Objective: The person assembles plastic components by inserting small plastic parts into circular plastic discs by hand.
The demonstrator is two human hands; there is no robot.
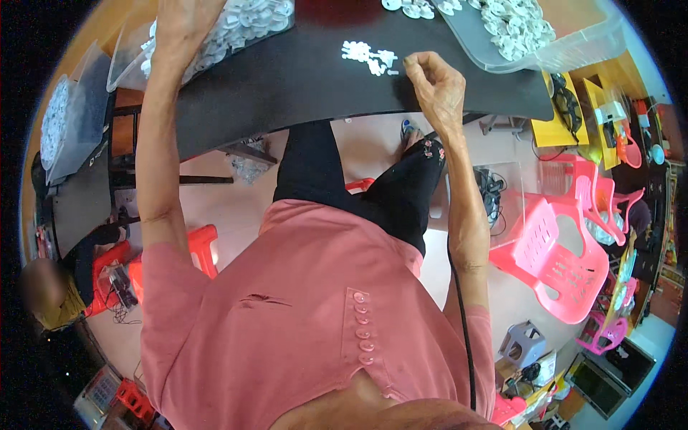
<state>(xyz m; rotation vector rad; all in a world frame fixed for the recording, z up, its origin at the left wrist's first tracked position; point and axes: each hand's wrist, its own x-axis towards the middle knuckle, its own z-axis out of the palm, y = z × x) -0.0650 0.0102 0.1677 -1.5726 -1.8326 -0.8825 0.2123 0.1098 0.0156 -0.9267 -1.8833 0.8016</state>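
My left hand (188, 20) reaches over a clear plastic bin (129, 61) of white plastic parts (251, 25) at the far left of the table. Its fingers run out of the picture at the top, so what they touch is hidden. On the dark table (287, 86), a small cluster of little white plastic pieces (365, 54) lies just left of my right hand (438, 82). That hand is closed in a pinch, thumb against forefinger. Whatever sits between those fingertips is too small to make out.
Another clear bin (494, 67) full of white round parts stands at the far right, with several loose discs (412, 7) beside it. Pink plastic chairs (552, 251) stand to my right. Another person (54, 290) is at the left edge, near red stools (204, 247).
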